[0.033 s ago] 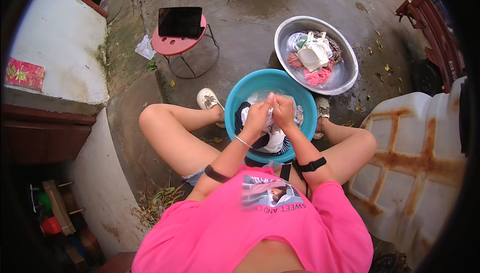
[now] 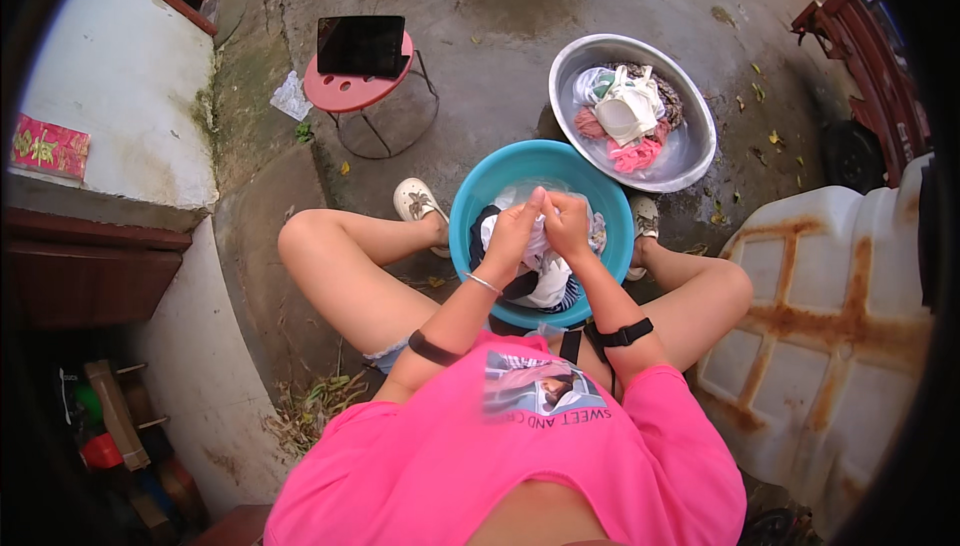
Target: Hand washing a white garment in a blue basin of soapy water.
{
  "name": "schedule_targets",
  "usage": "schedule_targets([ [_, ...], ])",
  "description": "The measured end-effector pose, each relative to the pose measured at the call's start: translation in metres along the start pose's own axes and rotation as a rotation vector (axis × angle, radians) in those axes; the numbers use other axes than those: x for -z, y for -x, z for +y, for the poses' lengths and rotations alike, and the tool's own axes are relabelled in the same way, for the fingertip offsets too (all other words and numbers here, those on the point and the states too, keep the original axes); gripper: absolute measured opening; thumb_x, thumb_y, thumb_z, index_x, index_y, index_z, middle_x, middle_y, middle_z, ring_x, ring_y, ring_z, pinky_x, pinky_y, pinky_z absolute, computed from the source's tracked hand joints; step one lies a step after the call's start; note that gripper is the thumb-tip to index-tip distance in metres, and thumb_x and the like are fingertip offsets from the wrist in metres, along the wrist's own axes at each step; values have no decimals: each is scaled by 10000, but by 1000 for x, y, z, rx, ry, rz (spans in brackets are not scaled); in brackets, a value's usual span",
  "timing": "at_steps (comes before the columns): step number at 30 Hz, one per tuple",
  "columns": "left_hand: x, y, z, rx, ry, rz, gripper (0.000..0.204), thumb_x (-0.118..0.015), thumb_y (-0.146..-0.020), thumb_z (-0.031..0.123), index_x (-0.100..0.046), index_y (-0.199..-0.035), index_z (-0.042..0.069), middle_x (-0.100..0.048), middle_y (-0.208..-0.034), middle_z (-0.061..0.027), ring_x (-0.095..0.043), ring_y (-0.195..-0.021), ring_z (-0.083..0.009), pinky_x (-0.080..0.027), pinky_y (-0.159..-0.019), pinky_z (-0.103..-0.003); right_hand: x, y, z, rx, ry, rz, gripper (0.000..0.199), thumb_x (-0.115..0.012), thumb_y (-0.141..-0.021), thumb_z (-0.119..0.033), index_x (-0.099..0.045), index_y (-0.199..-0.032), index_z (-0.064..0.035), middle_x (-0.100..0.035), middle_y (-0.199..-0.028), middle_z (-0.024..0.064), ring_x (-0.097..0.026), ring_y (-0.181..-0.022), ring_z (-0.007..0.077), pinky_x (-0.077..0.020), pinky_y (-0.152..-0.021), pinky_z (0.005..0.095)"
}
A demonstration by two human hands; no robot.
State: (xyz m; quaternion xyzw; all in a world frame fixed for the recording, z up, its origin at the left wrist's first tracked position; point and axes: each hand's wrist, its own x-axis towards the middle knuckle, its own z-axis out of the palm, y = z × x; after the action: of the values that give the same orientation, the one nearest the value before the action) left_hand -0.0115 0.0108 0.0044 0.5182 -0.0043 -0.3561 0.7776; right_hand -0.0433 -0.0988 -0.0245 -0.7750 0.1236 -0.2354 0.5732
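My left hand [image 2: 512,229] and my right hand [image 2: 568,224] are pressed together, fists closed, above a turquoise plastic basin [image 2: 468,178] between my knees. A pale whitish cloth [image 2: 537,242] shows just beneath them and seems to be gripped in both fists; the part inside the fingers is hidden. In the basin lie wet white and dark clothes [image 2: 548,289], one with stripes, along with some water. My wrists and forearms cover part of the basin's contents.
Touching the basin at the far right, a metal washbowl [image 2: 700,161] holds white, pink and patterned clothes. A red stool [image 2: 345,92] with a black tablet [image 2: 360,44] stands at the far left. Right of my knee is a rust-stained white plastic tank [image 2: 800,286]. The concrete floor [image 2: 490,66] is wet.
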Motion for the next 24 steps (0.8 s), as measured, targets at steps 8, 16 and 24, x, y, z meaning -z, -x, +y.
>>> schedule_targets([
  [8, 18, -7, 2, -389, -227, -100, 329, -625, -839, 277, -509, -622, 59, -470, -656, 19, -439, -583, -76, -354, -533, -214, 26, -19, -3, -56, 16, 18, 220, -638, -807, -177, -566, -693, -3, -518, -516, 23, -456, -471, 64, -336, -440, 227],
  [16, 15, -8, -15, 108, 108, -7, 428, -415, -946, 374, -380, -596, 132, -361, -531, 41, -322, -472, -48, -281, -451, -224, -18, 28, -66, 909, 313, -175, 283, -670, -677, -153, -438, -522, -107, -458, -489, 43, -495, -414, 184, -392, -411, 309],
  [24, 26, -15, -44, -86, 95, 42, 366, -393, -947, 375, -476, -709, 109, -440, -585, 18, -411, -524, -66, -336, -480, -234, -19, 24, -28, 353, 170, 1, 307, -595, -797, -165, -485, -533, -55, -478, -485, 103, -499, -423, 267, -378, -417, 357],
])
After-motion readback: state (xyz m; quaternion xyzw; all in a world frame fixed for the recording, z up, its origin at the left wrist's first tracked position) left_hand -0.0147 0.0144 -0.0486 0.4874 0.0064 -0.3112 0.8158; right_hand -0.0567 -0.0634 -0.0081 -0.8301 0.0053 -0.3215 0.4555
